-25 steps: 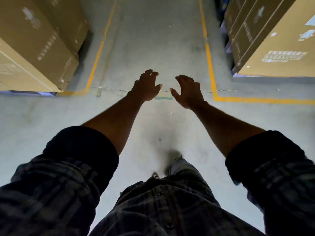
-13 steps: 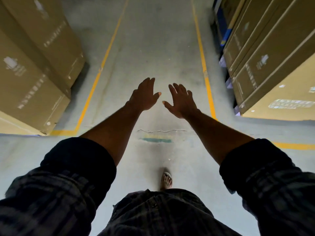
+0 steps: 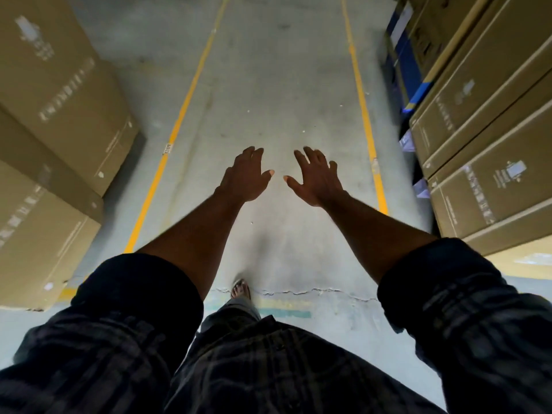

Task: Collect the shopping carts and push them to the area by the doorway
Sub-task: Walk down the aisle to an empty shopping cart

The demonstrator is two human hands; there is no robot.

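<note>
At 9 o'clock stand stacked brown cardboard boxes (image 3: 59, 115). Between 2 yellow painted floor lines (image 3: 179, 115), our left hand (image 3: 245, 177) and right hand (image 3: 316, 180) reach toward 12 o'clock, fingers spread and relaxed, holding nothing. Tall brown cartons (image 3: 484, 130) line 3 o'clock. We cannot tell where the shopping carts are.

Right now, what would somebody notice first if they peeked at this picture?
Two bare arms reach forward in the middle, with the left hand and right hand open, thumbs nearly meeting, holding nothing. Big brown cardboard boxes are stacked along both sides, and two yellow lines run up the grey floor between them.
</note>
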